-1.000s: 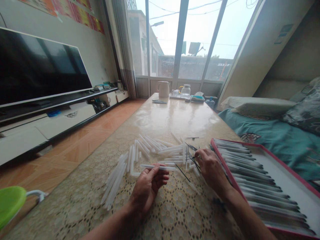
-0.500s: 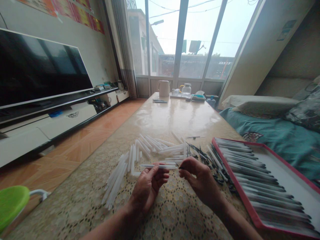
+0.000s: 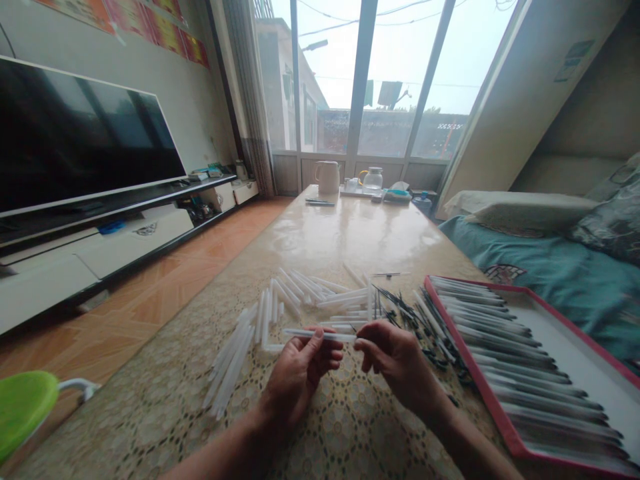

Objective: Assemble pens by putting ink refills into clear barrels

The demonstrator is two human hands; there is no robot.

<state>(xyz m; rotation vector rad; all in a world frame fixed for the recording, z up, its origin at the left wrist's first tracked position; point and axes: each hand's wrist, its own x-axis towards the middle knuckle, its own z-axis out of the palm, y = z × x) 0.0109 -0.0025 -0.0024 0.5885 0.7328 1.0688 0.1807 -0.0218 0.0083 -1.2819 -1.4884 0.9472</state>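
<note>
Between thumb and fingers, my left hand (image 3: 300, 370) holds a translucent white pen barrel (image 3: 295, 332) roughly level above the table. The fingers of my right hand (image 3: 395, 363) are pinched at the barrel's right end, on a thin dark pen part that is mostly hidden by the fingertips. Just beyond both hands lie loose white pen barrels (image 3: 303, 287), with more barrels (image 3: 233, 367) fanned out on the left. Thin black pen parts (image 3: 400, 305) are heaped past my right hand.
On the right, a red-edged box (image 3: 500, 407) holds a row of pens with dark ends. A pitcher (image 3: 327, 177) and a glass jug (image 3: 373, 180) stand at the table's far end. A green stool (image 3: 27, 407) is at the left, beside the patterned tabletop (image 3: 150, 413).
Both hands have shifted slightly, the left one a little to the right with the barrel. The dark piece at the barrel's right end shows less between my right fingertips.
</note>
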